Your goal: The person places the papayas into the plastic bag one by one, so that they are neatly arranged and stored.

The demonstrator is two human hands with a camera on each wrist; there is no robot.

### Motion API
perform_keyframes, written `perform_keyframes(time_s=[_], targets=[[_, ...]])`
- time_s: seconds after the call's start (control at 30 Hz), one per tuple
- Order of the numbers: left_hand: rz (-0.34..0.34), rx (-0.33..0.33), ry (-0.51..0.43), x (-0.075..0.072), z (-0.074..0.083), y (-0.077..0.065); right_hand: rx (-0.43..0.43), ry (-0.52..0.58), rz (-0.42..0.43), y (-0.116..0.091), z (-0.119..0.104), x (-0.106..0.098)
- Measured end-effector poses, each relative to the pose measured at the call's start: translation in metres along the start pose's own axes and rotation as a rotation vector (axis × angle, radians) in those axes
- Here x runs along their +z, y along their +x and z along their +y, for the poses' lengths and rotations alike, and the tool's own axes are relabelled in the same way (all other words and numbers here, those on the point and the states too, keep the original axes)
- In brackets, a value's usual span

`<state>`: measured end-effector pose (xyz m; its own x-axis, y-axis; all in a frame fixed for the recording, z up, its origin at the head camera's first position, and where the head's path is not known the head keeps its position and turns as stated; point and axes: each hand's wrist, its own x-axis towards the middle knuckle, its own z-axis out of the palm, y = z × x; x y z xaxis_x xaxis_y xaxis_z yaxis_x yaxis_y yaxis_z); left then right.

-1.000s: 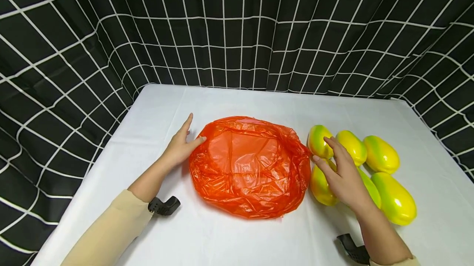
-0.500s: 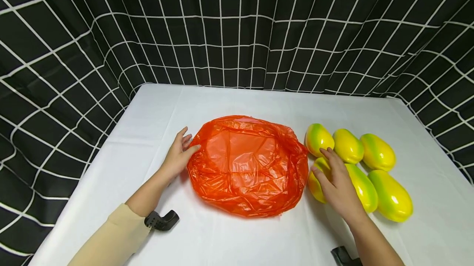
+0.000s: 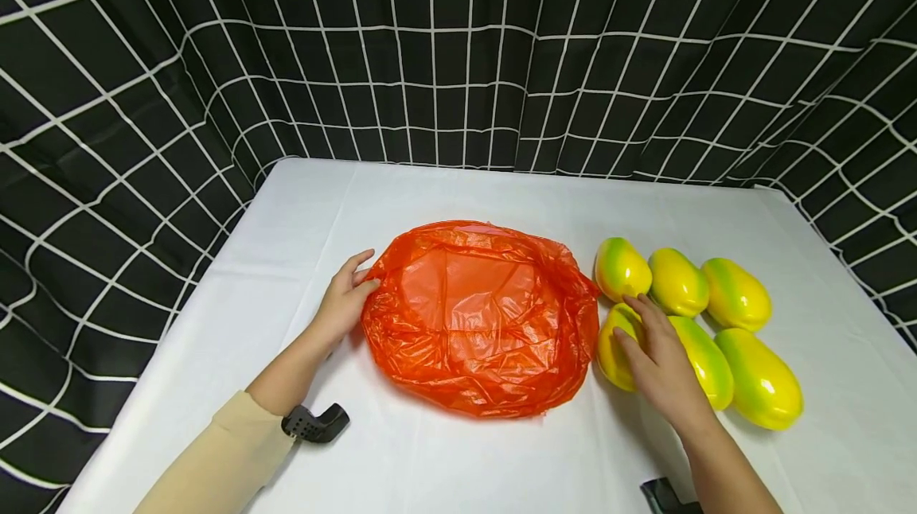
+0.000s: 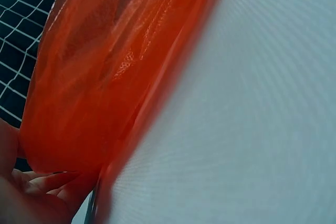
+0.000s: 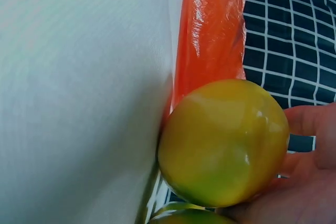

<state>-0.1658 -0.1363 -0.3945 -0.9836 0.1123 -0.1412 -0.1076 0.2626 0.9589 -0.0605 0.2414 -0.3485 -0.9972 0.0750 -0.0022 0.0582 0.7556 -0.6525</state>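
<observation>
A crinkled red plastic bag (image 3: 480, 371) lies with its mouth spread wide in the middle of the table. My left hand (image 3: 340, 307) holds the bag's left rim, thumb over the edge and fingers outside; the left wrist view shows the red film (image 4: 100, 93) between them. To the right of the bag, my right hand (image 3: 668, 367) grips the nearest-left glossy yellow-green mango (image 3: 612, 363), thumb on its near side and fingertips at its far end. That mango (image 5: 226, 140) fills the middle of the right wrist view, part of it hidden by my hand in the head view.
Several more mangoes stand close around the held one: one mango (image 3: 622, 267) just behind it, another mango (image 3: 702, 359) beside it, a third mango (image 3: 759, 379) at the right. A white cloth covers the table (image 3: 430, 466). Black gridded curtains (image 3: 458, 60) enclose the back and sides.
My left hand has drawn its raised fingers down and in to the bag's left rim. My right hand has come down from above the fruit onto the nearest-left mango. The bag stays in place.
</observation>
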Motion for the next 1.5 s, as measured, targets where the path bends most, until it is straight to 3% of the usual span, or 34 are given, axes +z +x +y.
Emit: perform_keyframes(time_s=[0.3, 0.67, 1.0, 1.23, 1.5], targets=[[-0.007, -0.001, 0.005, -0.001, 0.000, -0.001, 0.021, -0.031, -0.068, 0.000, 0.004, 0.002], [-0.019, -0.009, 0.001, -0.001, 0.000, 0.000, 0.039, -0.056, -0.087, 0.000, 0.005, 0.003], [-0.024, -0.002, -0.013, -0.001, 0.000, 0.000, 0.031, 0.003, -0.019, 0.001, 0.004, 0.004], [-0.030, -0.002, -0.020, -0.001, -0.001, 0.001, 0.007, 0.071, 0.085, 0.002, -0.006, -0.005], [-0.031, -0.009, -0.024, -0.001, -0.001, 0.000, 0.052, 0.284, 0.148, 0.009, -0.024, -0.017]])
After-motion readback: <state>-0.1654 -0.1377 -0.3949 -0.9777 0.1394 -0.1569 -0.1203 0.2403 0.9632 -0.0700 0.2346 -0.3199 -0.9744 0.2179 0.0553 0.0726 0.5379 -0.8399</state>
